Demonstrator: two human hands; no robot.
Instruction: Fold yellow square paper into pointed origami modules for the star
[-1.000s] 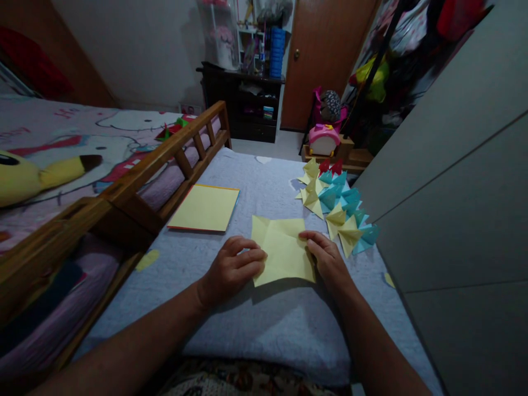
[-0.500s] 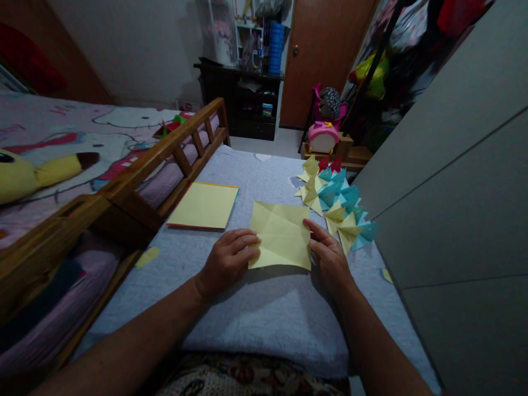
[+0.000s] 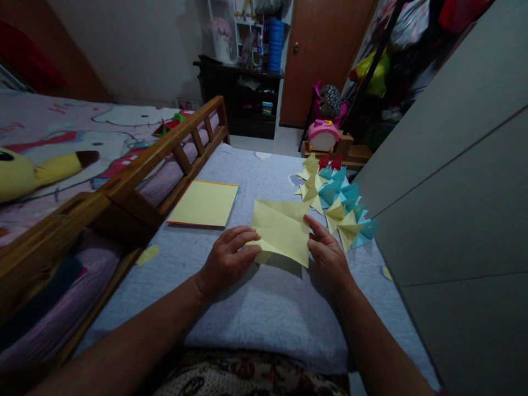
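- The yellow sheet [image 3: 282, 231] sits at the centre of the frame on the grey mattress [image 3: 264, 313]. It is creased but mostly open, so the folding looks to be at an early stage.
- Finished folded pieces [image 3: 340, 203] lie upper right, and a paper stack [image 3: 205, 203] lies to the left.
- The left hand [image 3: 226, 261] has its grip pinched on the sheet's lower-left corner; the right hand [image 3: 328, 256] has its grip pinched on the right edge.
- The sheet's long axis runs left to right. Its near edge is lifted, and the lower-right corner points down-frame.

The bare left forearm [image 3: 136, 335] slants in from the lower left and the bare right forearm [image 3: 375, 346] from the lower right, so the two draw together ahead of the body. The left hand [image 3: 226, 258] lies knuckles up, fingers curled and pinched against the thumb. The right hand [image 3: 328, 256] faces it, near but apart, index finger stretched forward and pinched likewise.
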